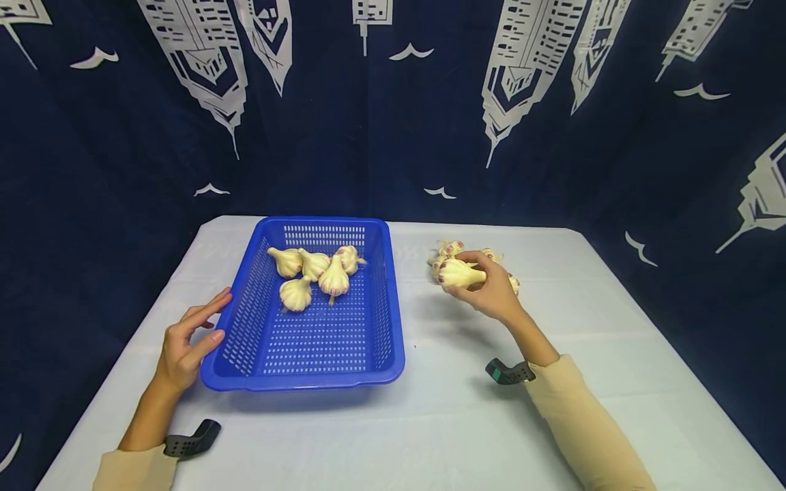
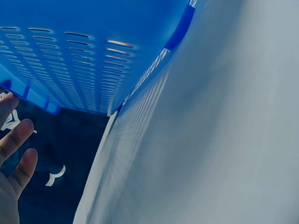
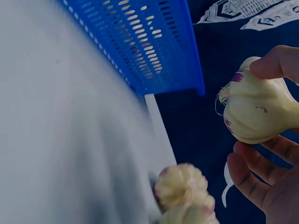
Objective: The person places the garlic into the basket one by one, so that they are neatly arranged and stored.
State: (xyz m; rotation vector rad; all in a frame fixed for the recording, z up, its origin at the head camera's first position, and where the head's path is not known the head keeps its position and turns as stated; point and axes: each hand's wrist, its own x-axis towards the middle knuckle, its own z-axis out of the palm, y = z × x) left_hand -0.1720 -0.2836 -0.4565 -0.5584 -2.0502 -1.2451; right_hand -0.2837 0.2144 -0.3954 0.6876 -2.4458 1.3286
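My right hand (image 1: 491, 290) pinches a garlic bulb (image 1: 459, 273) between thumb and fingers, raised above the table. In the right wrist view the held bulb's (image 3: 259, 107) roots and purple-streaked skin show. Behind that hand lie more garlic bulbs (image 1: 450, 248), partly hidden by it. At the left, my left hand (image 1: 182, 346) rests with its fingers and thumb against the side rim of a blue plastic basket (image 1: 393, 327). Several bulbs (image 1: 295, 294) lie inside, toward the basket's far half. The left wrist view shows the left fingers (image 2: 25, 163) fairly straight and apart, beside the basket's slotted wall (image 2: 70, 60).
A white cloth covers the table (image 1: 442, 423). Behind it hangs a dark blue curtain (image 1: 393, 150) with white building prints. Black bands (image 1: 510, 372) sit on both wrists. Between the basket and the loose bulbs runs a strip of table.
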